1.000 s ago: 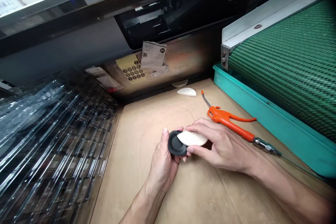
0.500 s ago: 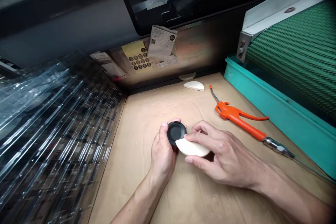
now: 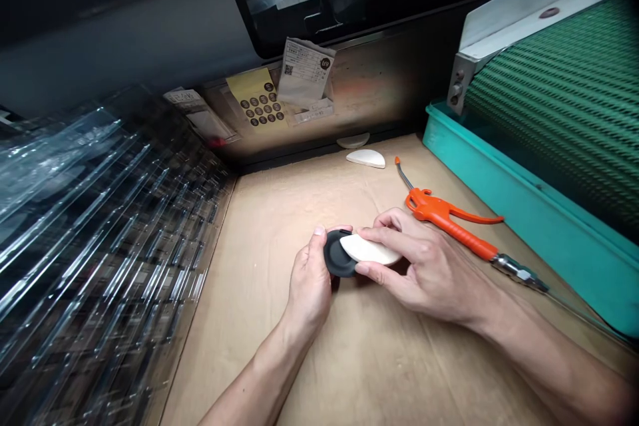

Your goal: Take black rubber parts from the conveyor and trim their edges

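Observation:
My left hand point(image 3: 310, 273) is closed around a round black dish-shaped part point(image 3: 335, 258), its shallow hollow facing up. A whitish half-moon pad point(image 3: 372, 251) is pinched between the thumb and fingers of my right hand point(image 3: 424, 266). The pad's pointed end lies over the hollow of the black part and hides its right side. Whether the two touch, I cannot tell. Farther back on the brown board lies another pale half-moon pad point(image 3: 366, 158), with a similar piece point(image 3: 353, 140) behind it against the dark ledge.
An orange air blow gun point(image 3: 449, 221) with a metal hose fitting lies right of my hands. Beyond it stand a teal tray point(image 3: 529, 213) and a green conveyor belt point(image 3: 559, 93). Stacked clear plastic trays point(image 3: 100, 246) fill the left. Labels point(image 3: 307, 73) hang on the back panel.
My right hand has moved the pad up over the black part and turned it, so it covers more of the hollow. My left hand keeps its hold while the black part tilts slightly.

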Demonstrator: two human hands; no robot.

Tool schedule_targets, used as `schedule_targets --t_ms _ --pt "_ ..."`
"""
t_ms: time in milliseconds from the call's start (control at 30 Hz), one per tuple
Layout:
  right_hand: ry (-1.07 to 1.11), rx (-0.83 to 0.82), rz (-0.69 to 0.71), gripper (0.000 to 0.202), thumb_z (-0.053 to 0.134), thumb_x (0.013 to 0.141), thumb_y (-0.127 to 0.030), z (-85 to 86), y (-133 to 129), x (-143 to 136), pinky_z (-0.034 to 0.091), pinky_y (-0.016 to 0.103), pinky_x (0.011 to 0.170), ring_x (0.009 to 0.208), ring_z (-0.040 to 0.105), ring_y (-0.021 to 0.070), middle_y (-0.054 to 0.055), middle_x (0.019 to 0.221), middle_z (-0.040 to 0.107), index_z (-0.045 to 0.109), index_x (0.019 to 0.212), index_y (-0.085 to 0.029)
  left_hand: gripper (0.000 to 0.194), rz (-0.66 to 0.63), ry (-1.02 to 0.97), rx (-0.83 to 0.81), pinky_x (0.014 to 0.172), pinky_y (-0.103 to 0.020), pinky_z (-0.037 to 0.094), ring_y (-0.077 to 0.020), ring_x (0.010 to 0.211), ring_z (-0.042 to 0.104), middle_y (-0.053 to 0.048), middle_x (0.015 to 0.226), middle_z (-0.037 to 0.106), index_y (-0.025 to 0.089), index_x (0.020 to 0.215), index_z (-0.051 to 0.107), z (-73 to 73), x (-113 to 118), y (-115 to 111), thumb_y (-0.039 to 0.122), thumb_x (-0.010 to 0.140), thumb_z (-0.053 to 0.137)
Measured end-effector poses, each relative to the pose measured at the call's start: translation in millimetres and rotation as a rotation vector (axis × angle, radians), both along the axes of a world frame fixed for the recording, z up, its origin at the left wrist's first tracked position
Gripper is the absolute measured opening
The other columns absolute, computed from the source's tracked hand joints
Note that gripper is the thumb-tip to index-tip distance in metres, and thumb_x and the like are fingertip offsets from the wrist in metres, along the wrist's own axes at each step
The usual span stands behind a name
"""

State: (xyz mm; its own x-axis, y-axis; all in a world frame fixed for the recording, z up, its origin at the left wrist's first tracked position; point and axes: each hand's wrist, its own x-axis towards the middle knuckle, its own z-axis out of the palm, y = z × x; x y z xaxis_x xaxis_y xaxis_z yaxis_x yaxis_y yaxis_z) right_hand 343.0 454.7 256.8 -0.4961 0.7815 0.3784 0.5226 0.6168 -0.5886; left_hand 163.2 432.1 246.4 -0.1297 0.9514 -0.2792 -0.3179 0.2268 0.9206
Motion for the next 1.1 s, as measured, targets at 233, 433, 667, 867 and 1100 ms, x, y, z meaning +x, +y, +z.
schedule_targets --t_ms 233,433,667,867,1100 --pt "-0.003 -0.045 0.111 0.03 0.063 0.096 -0.037 2.0 -15 -10 0.046 0.032 0.067 0.079 0.058 0.0163 0.004 0.105 0.057 0.065 0.121 -0.021 0.046 0.151 0.069 0.031 0.085 -0.028 0.051 -0.0193 0.094 0.069 -0.005 0.098 0.076 0.017 0.103 0.074 -7.5 -4 1 0.052 0.099 0.044" --pt "0.077 0.02 0.099 0.028 0.062 0.097 -0.036 1.1 -18 -20 0.049 0.033 0.07 0.084 0.059 0.018 0.006 0.108 0.056 0.064 0.118 -0.018 0.063 0.083 0.082 0.001 0.087 -0.027 0.05 -0.0196 0.097 0.068 -0.006 0.101 0.075 0.019 0.102 0.075 -6.5 -1 -5 0.066 0.099 0.033" --pt "0.042 0.192 -0.117 0.035 0.062 0.098 -0.042 -5.8 -17 -26 0.05 0.035 0.071 0.086 0.062 0.0211 0.006 0.104 0.057 0.061 0.122 -0.017 0.066 0.021 -0.032 0.059 0.09 -0.029 0.049 -0.0214 0.103 0.065 -0.007 0.103 0.073 0.018 0.104 0.072 -10.0 3 -5 0.071 0.097 0.034" --pt "0.118 0.159 -0.154 0.038 0.066 0.096 -0.046 -9.2 -21 -31 0.051 0.033 0.072 0.085 0.062 0.0179 0.004 0.105 0.056 0.062 0.123 -0.019 0.065 -0.027 -0.17 0.023 0.078 -0.028 0.05 -0.0207 0.094 0.066 -0.007 0.093 0.072 0.017 0.101 0.07 -9.0 10 -8 0.071 0.097 0.033" --pt "0.173 0.111 0.022 0.037 0.068 0.095 -0.039 -2.5 -26 -33 0.05 0.032 0.075 0.092 0.059 0.0175 0.006 0.108 0.055 0.06 0.121 -0.015 0.074 -0.018 -0.293 -0.063 0.071 -0.023 0.05 -0.0192 0.087 0.067 -0.008 0.092 0.07 0.016 0.094 0.068 -2.6 8 -8 0.083 0.087 0.038"
